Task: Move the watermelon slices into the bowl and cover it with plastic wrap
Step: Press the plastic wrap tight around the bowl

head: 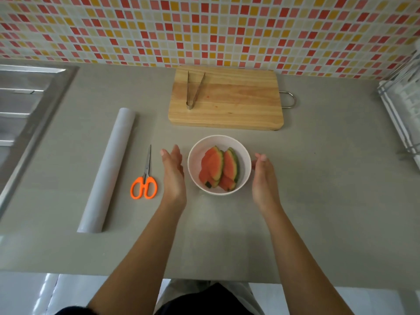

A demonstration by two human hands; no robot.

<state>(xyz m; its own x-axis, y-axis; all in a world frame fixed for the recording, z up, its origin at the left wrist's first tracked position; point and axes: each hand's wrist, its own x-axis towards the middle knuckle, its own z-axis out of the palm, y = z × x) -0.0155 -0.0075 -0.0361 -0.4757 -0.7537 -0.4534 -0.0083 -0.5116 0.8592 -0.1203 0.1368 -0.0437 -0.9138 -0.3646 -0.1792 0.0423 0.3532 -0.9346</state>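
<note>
A white bowl (244,155) stands on the grey counter and holds several watermelon slices (219,168) with green rind. My left hand (173,171) is held edge-on just left of the bowl, fingers straight, a small gap from its wall. On the bowl's right side my right hand (263,178) is also flat and empty, its fingertips at the rim. A roll of plastic wrap (108,169) lies lengthwise at the left. No wrap is visible over the bowl.
Orange-handled scissors (145,176) lie between the roll and my left hand. A wooden cutting board (238,103) with metal tongs (193,89) sits behind the bowl. A steel sink (25,105) is at the left, a dish rack (402,105) at the right.
</note>
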